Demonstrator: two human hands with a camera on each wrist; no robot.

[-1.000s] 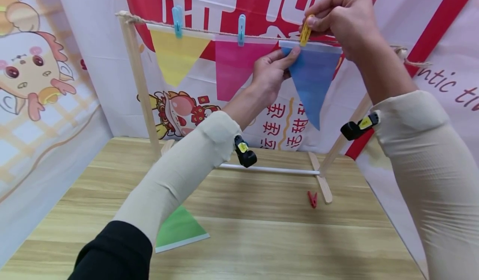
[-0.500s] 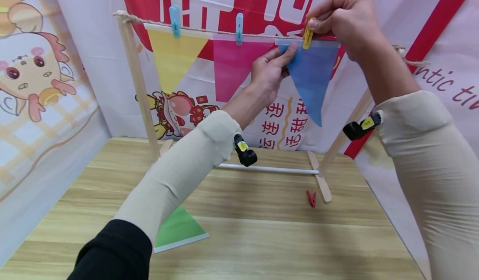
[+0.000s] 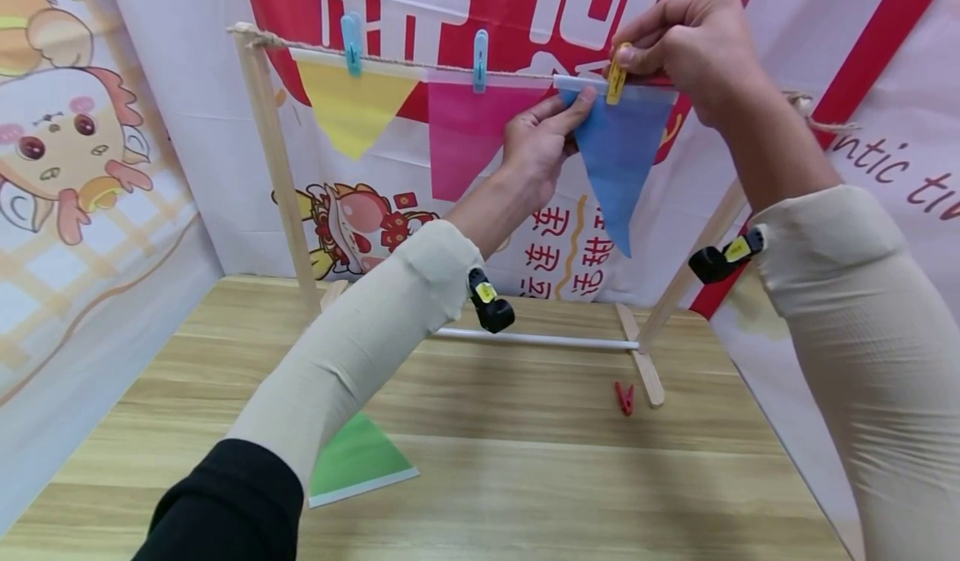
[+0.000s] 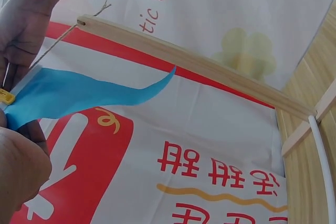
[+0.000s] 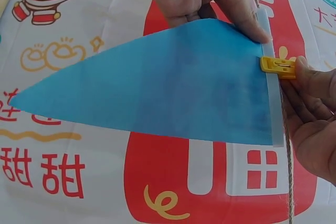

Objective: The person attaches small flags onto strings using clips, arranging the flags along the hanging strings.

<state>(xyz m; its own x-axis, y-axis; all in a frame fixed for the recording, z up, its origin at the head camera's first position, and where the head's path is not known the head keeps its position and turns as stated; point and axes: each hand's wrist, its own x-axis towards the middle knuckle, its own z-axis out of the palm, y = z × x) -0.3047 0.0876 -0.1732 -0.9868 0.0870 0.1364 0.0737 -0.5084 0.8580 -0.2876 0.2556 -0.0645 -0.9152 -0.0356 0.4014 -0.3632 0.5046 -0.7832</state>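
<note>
A blue triangular pennant [image 3: 618,152] hangs point down at the twine [image 5: 289,182]. My left hand [image 3: 536,157] pinches its white-edged top near the left corner, thumb in front. My right hand [image 3: 693,48] pinches a yellow clothespin [image 3: 617,77] between thumb and fingers. In the right wrist view the yellow clothespin [image 5: 278,67] lies across the pennant's white strip [image 5: 275,108], just beside the left thumb. To the left, a yellow pennant [image 3: 356,107] and a pink pennant [image 3: 476,132] hang from the line, each with a light blue clothespin [image 3: 480,61] at its top.
A wooden frame with a left post [image 3: 277,161] and a white bottom bar [image 3: 540,340] holds the twine. On the table [image 3: 487,494] lie a red clothespin [image 3: 625,398] and a green pennant [image 3: 358,461], partly behind the left sleeve. A printed cloth hangs behind.
The yellow clothespin and right hand have shifted slightly down since half a second ago. The blue pennant's tip has swung a little left. The left hand still pinches the pennant.
</note>
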